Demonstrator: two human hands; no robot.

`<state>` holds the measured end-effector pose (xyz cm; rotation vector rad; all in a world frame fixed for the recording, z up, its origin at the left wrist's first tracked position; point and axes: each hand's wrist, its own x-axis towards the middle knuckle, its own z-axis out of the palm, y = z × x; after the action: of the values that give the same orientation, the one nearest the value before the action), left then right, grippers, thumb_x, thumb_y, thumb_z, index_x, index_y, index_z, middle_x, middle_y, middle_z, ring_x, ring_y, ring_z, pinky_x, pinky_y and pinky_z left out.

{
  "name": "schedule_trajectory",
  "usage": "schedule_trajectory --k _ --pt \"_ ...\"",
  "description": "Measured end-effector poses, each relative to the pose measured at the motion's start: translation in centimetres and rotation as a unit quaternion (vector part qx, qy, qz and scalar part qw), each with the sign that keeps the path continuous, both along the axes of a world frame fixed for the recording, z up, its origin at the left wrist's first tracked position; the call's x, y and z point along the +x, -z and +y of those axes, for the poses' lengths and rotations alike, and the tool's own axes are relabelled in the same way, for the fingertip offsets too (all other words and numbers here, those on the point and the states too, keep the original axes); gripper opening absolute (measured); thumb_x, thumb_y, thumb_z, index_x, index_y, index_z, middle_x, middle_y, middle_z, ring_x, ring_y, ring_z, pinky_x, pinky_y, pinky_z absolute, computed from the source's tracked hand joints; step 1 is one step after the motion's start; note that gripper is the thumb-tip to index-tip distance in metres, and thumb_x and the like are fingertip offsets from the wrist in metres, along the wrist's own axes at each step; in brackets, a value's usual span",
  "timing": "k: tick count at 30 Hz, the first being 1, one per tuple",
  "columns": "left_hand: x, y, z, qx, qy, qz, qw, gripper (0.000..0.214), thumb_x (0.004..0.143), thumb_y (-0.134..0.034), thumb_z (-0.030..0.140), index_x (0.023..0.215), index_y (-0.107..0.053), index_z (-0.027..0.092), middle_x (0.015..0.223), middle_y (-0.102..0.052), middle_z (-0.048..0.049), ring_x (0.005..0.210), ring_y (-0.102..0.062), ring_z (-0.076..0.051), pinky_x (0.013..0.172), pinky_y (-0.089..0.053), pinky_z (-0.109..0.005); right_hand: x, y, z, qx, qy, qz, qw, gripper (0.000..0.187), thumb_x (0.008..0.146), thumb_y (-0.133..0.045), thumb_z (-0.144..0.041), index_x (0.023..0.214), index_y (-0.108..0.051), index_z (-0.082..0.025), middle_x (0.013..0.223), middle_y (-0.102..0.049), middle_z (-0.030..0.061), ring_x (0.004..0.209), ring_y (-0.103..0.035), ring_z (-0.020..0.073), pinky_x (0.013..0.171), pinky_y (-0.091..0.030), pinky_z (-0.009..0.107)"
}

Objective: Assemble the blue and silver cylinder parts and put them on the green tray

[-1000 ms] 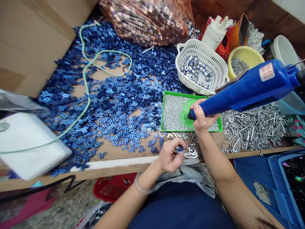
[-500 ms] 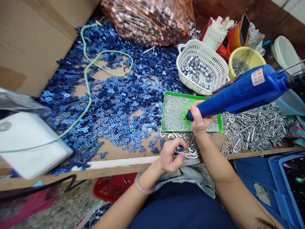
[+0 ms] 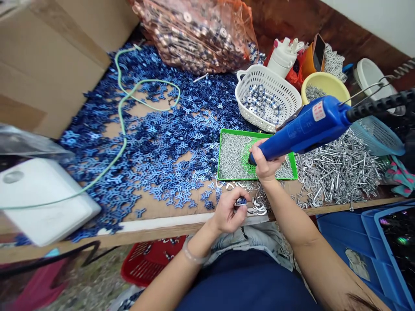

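My right hand (image 3: pixel 266 166) is wrapped round the front end of a blue electric screwdriver (image 3: pixel 301 125), whose tip points down over the green tray (image 3: pixel 294 160). Small silver screws (image 3: pixel 233 155) cover much of that tray, and its perforated green bottom shows near the tip. Closer to me, my left hand (image 3: pixel 231 211) is closed on a small blue and silver metal part (image 3: pixel 241 201), mostly hidden by the fingers. Silver curved pieces (image 3: pixel 257 207) lie on the bench just beside the left hand.
Blue three-armed pieces (image 3: pixel 168 142) spread across the bench, with a pale green cord (image 3: pixel 122 116) over them. A white basket (image 3: pixel 292 97) holds blue and silver parts. Silver metal rods (image 3: pixel 340 168) are heaped at right. A white box (image 3: pixel 45 203) stands left; a blue crate (image 3: pixel 343 233) sits below.
The view has shifted slightly, so the bench items appear lower and a little left. Both hands keep their grips, and the screwdriver is still over the green tray.
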<state>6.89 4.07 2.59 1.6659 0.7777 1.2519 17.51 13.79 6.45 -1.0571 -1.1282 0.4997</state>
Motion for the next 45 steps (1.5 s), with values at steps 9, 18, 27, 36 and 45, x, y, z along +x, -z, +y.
schedule_trajectory --k 9,18,27,36,45 --pt "-0.3 0.4 -0.3 -0.002 -0.006 0.011 1.000 0.010 0.082 -0.045 0.027 0.084 -0.049 0.018 0.060 -0.046 0.0019 0.050 -0.043 -0.012 0.049 -0.035 -0.024 1.6 -7.6 -4.2 0.034 -0.068 0.107 0.991 0.009 0.070 -0.057 -0.028 0.071 -0.052 -0.021 0.066 -0.047 -0.0022 0.052 -0.051 0.0100 0.053 -0.047 0.029" --pt "0.0 0.0 -0.1 0.015 0.018 -0.010 1.000 0.008 0.078 -0.048 0.025 0.084 -0.048 0.019 0.063 -0.048 0.0011 0.052 -0.042 -0.012 0.050 -0.035 -0.024 1.2 -8.6 -9.5 -0.012 -0.208 0.103 0.973 0.015 0.077 -0.059 -0.029 0.091 -0.055 -0.031 0.070 -0.051 -0.0035 0.058 -0.054 0.0123 0.061 -0.053 0.033" --pt "0.0 0.0 0.0 0.006 0.012 -0.017 1.000 0.011 0.080 -0.048 0.028 0.085 -0.049 0.019 0.061 -0.046 0.0020 0.049 -0.039 -0.011 0.049 -0.034 -0.025 0.9 -6.8 -9.2 0.010 -0.213 0.093 0.973 0.010 0.078 -0.058 -0.027 0.088 -0.057 -0.028 0.073 -0.053 -0.0021 0.061 -0.054 0.0133 0.063 -0.052 0.034" --pt "0.0 0.2 -0.1 -0.038 0.015 -0.001 0.999 0.013 0.079 -0.048 0.030 0.085 -0.049 0.019 0.063 -0.046 0.0016 0.051 -0.039 -0.012 0.051 -0.034 -0.026 1.2 -6.4 -9.4 -0.046 -0.186 0.015 0.981 0.013 0.076 -0.057 -0.035 0.085 -0.056 -0.026 0.070 -0.052 -0.0020 0.060 -0.056 0.0140 0.063 -0.054 0.035" --pt "0.0 0.7 -0.3 -0.102 0.030 -0.004 0.994 0.018 0.084 -0.041 0.036 0.085 -0.048 0.019 0.058 -0.042 0.0030 0.055 -0.041 -0.015 0.055 -0.036 -0.028 1.2 -5.6 -9.4 -0.076 -0.181 -0.026 0.980 0.015 0.068 -0.062 -0.036 0.075 -0.055 -0.024 0.062 -0.051 -0.0034 0.055 -0.055 0.0147 0.060 -0.052 0.035"
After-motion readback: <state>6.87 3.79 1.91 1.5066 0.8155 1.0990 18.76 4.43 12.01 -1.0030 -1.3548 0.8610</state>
